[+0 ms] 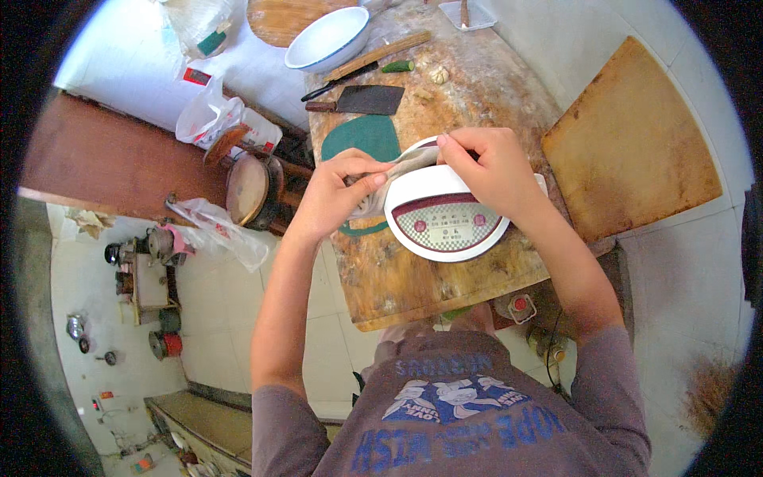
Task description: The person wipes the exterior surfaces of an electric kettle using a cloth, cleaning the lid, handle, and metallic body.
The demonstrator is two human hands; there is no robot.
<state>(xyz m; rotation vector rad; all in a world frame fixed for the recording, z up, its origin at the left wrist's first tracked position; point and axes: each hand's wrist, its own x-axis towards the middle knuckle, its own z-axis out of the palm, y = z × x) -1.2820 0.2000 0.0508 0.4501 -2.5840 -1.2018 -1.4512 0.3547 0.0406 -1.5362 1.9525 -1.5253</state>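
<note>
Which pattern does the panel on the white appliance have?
The panel has small greenish-grey and white checks, best seen in the head view.

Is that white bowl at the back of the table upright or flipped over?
Upright: the white bowl has its blue-edged rim facing up, showing its pale inside.

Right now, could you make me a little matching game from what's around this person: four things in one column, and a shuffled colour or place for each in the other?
Things:
1. bowl
2. cleaver
3. large tan board
4. white appliance

Descriptions:
A. to the right of the table
B. dark blade, brown handle
C. patterned panel edged in maroon, near the right hand
D. white with a blue rim

Pairs: 1-D, 2-B, 3-A, 4-C
</note>
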